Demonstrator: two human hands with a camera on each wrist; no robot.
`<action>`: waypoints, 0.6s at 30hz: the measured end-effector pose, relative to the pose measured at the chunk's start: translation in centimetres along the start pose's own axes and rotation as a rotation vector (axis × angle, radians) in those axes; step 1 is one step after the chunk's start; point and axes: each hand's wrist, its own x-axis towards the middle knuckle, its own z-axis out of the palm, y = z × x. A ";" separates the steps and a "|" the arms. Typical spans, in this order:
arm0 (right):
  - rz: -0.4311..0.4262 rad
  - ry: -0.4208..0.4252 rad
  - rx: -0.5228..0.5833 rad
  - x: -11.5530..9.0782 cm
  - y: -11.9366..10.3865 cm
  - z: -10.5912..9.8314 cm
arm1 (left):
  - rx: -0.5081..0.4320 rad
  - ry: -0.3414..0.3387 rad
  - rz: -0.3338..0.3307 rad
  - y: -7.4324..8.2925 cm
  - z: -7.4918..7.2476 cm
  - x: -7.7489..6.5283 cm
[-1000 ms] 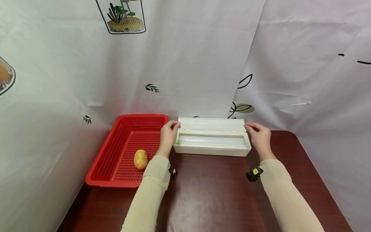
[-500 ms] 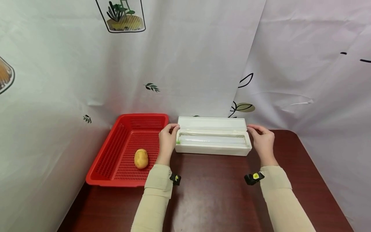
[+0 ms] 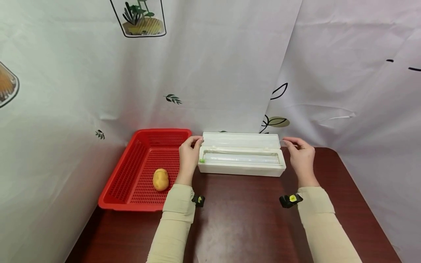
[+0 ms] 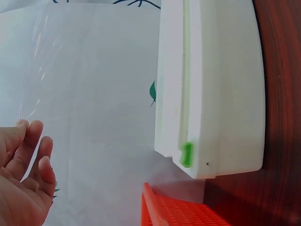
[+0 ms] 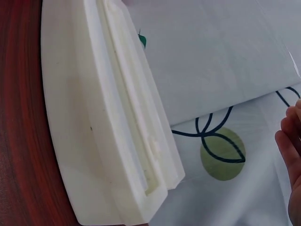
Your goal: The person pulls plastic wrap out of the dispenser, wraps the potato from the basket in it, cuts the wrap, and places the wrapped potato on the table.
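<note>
Near the frame's center, your left hand (image 3: 190, 155) and right hand (image 3: 303, 157), thumbs closed to fingertips, pinch opposite ends of clear film (image 4: 41, 75), apparently to keep it spread beside the open-lidded white box (image 3: 241, 170) on the bench (image 3: 243, 219).

Basket (image 3: 131, 207) and potato (image 3: 160, 179), left.
The red basket sits on the dark red table (image 3: 243, 219); the yellow potato lies in its near half, right of middle. A pale cloth (image 3: 223, 73) with leaf prints (image 3: 172, 99) hangs at the far side.
</note>
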 end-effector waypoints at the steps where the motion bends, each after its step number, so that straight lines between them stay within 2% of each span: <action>1: -0.010 0.004 0.006 0.0 -0.1 0.0 | -0.003 0.001 -0.002 0.1 0.0 0.0; 12: -0.073 0.044 0.063 0.1 -1.1 -0.4 | -0.032 0.017 0.004 1.2 -0.7 -0.1; 18: -0.103 0.043 0.112 0.1 -1.9 -0.8 | -0.018 0.037 0.050 1.9 -1.2 -0.1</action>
